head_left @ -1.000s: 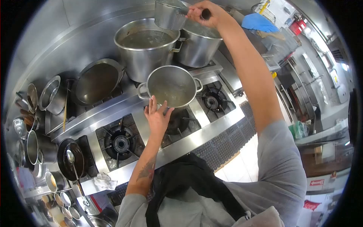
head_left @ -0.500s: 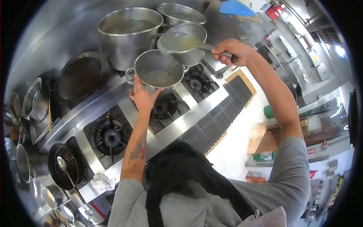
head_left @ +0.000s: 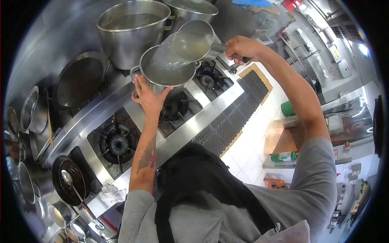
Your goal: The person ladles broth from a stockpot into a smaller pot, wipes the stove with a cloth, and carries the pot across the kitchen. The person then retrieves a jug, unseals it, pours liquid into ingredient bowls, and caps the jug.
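My right hand (head_left: 242,47) is closed around the long handle of a metal saucepan (head_left: 212,34). The saucepan is tilted to the left, and a wide sheet of watery liquid (head_left: 165,58) pours from it into a two-handled steel pot (head_left: 170,85). That pot appears to sit over a burner at the middle of the stove. My left hand (head_left: 150,97) braces the pot's near side, thumb and fingers spread along its wall close to the left loop handle (head_left: 133,73). The pot's bottom is hidden.
Two large stockpots, one at the back left (head_left: 131,40) and another behind (head_left: 192,10), hold liquid. A bare burner (head_left: 118,144) is in front. A dark pan (head_left: 69,180) with a spoon and a folded cloth (head_left: 112,193) lie left. A black mat (head_left: 227,117) covers the floor.
My right hand has tipped the saucepan further and brought it left over the pot. The stream of liquid is much wider now. My left hand stays on the pot.
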Tool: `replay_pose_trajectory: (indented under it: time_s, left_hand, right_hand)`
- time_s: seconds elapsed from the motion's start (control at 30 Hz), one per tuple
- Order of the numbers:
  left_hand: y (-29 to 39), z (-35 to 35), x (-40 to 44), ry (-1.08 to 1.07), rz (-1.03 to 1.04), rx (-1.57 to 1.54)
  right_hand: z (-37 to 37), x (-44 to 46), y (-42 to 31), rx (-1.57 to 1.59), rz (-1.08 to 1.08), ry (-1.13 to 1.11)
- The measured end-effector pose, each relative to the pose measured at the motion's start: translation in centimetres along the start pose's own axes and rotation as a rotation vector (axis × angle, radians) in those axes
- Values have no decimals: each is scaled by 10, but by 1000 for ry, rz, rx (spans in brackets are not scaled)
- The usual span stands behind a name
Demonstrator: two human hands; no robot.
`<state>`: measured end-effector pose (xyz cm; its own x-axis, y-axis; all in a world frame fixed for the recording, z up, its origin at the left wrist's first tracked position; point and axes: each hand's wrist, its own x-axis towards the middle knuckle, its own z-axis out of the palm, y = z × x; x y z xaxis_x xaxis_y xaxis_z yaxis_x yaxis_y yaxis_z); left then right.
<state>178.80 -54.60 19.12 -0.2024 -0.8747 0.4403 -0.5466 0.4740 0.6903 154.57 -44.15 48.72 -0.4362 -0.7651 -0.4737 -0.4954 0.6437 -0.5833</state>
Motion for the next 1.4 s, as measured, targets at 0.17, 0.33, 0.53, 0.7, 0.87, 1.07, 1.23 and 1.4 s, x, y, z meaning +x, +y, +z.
replay_pose_trajectory:
  time_s: [0.17,0.33,0.53,0.7,0.87,1.07,1.23,1.4]
  left_hand:
    - [-2,3,1,5,-7,1]
    - [0,1,2,-14,-4,15]
    - [14,-10,8,-2,2,36]
    - [17,-9,16,82,124,102]
    - [21,-14,31,-142,128,79]
    - [44,-14,43,-202,16,123]
    - [49,-9,45,-207,-11,138]
    - [53,-7,47,-183,-1,97]
  right_hand:
    - [9,14,2,-239,-88,23]
    - [46,24,22,-792,-301,273]
    - [105,26,83,-1023,-485,459]
    - [64,40,101,-784,-585,518]
    - [-93,134,72,-472,-583,737]
    - [-206,310,39,-847,-404,862]
    - [-203,390,28,-938,-482,860]
    - [-194,393,18,-1065,-496,531]
